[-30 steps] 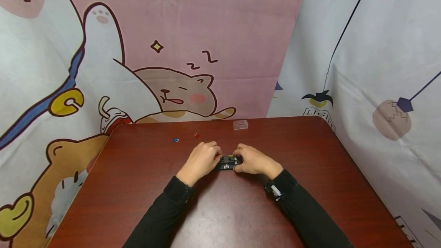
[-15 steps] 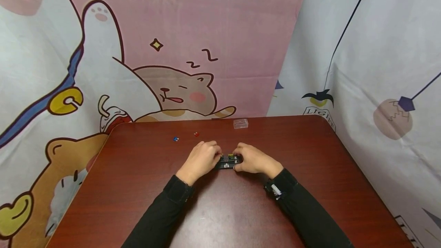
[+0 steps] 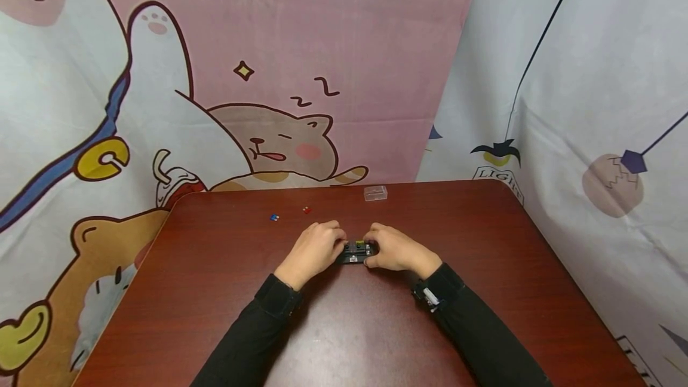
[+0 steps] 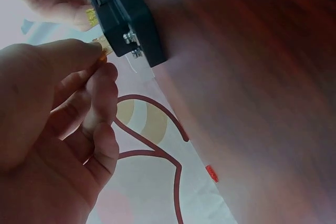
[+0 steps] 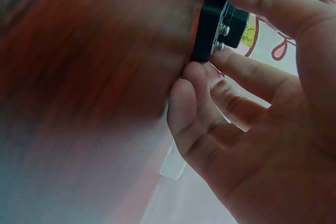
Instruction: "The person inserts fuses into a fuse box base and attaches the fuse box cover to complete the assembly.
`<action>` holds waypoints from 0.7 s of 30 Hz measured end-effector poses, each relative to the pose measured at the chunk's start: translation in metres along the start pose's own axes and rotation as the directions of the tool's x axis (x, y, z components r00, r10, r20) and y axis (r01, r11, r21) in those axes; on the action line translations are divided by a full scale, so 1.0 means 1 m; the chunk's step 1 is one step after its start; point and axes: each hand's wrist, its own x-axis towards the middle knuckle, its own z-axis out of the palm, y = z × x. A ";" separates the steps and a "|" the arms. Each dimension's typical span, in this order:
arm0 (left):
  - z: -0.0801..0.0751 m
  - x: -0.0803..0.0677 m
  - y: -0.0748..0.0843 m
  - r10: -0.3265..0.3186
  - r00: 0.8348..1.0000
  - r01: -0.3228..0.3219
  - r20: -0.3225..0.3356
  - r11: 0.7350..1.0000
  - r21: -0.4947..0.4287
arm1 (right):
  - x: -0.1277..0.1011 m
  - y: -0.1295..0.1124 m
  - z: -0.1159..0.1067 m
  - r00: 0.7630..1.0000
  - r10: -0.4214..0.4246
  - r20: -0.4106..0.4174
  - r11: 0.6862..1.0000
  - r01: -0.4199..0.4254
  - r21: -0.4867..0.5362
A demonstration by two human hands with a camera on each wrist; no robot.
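Right hand [image 3: 395, 251] grips the black fuse block [image 3: 357, 252] mid-table [image 3: 484, 291]; left hand [image 3: 316, 248] pinches a yellow fuse [image 4: 103, 49] at it. Red fuse [image 3: 306, 210] and blue fuse [image 3: 275, 217] lie unplaced near the far edge.

Dark red table [image 3: 484, 291], black block [image 3: 356, 252], blue piece [image 3: 275, 217], red piece [image 3: 306, 210], clear box [image 3: 375, 193]

A dark red wooden table [image 3: 215, 291] is set against cartoon-printed fabric backdrops: a pink panel with a sleeping cat [image 3: 279, 148] is hung behind it, and a pale panel with line drawings [image 3: 591, 106] is hung to the right. Near the far edge of the table, a small clear plastic box [image 3: 375, 193] is placed. Further left, a small red piece [image 3: 306, 210] and a small blue piece [image 3: 275, 217] are seen, lying near each other.
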 end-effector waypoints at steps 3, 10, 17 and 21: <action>0.001 0.000 0.001 0.008 1.000 -0.008 0.001 1.000 0.007 | 0.000 0.001 0.000 1.000 -0.009 -0.001 1.000 0.009 0.004; 0.001 0.001 0.002 0.008 1.000 -0.008 0.007 0.999 0.034 | 0.000 0.001 0.000 1.000 -0.016 0.001 1.000 0.016 0.009; 0.000 -0.001 0.001 -0.003 1.000 0.003 0.008 1.000 0.007 | 0.000 0.000 -0.001 1.000 -0.003 0.009 1.000 0.003 0.014; 0.001 -0.001 0.001 -0.024 1.000 0.024 0.018 1.000 -0.014 | -0.001 0.001 0.000 1.000 0.001 0.013 1.000 -0.001 0.018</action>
